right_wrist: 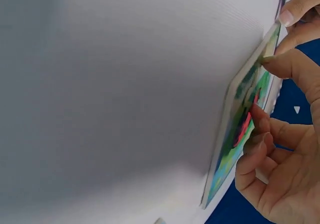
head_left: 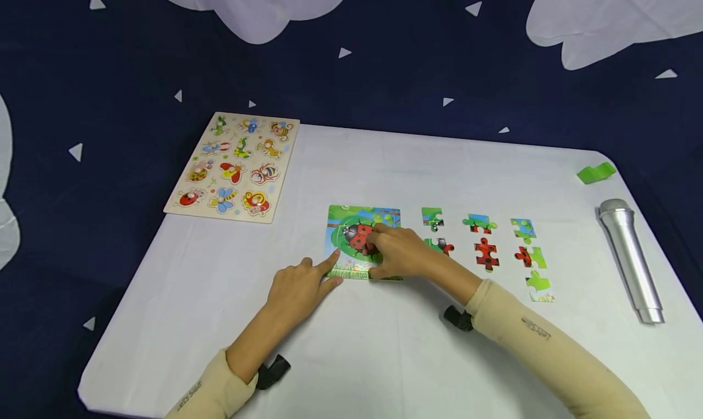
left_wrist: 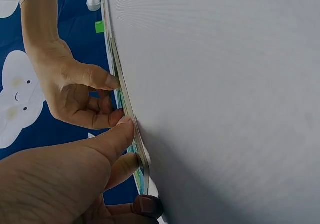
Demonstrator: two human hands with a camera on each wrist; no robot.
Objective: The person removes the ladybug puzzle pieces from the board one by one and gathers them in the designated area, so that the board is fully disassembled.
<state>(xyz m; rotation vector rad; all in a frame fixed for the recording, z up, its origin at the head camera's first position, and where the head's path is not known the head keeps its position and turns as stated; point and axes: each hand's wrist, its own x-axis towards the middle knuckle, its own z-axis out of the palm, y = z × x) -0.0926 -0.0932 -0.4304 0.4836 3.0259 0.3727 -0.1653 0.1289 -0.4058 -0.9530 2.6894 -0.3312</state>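
Observation:
A small ladybug jigsaw board (head_left: 343,212) lies flat on the white table. My left hand (head_left: 296,292) steadies its near left corner: the index finger rests on the picture and the thumb touches the front edge. Over the right half of the board is my right hand (head_left: 403,251). Its fingertips (right_wrist: 257,114) touch the red ladybug while the thumb (right_wrist: 277,64) rests at the front edge, apart from them. Part of the picture is hidden under that hand. Several loose jigsaw pieces, among them a red one (head_left: 486,254), lie in rows to the right.
A wooden insect peg puzzle (head_left: 236,174) lies at the far left. Along the right side are a silver microphone (head_left: 631,260) and a small green block (head_left: 596,173). The white table (head_left: 230,272) ends against a dark blue cloth (head_left: 384,83) with white clouds and triangles.

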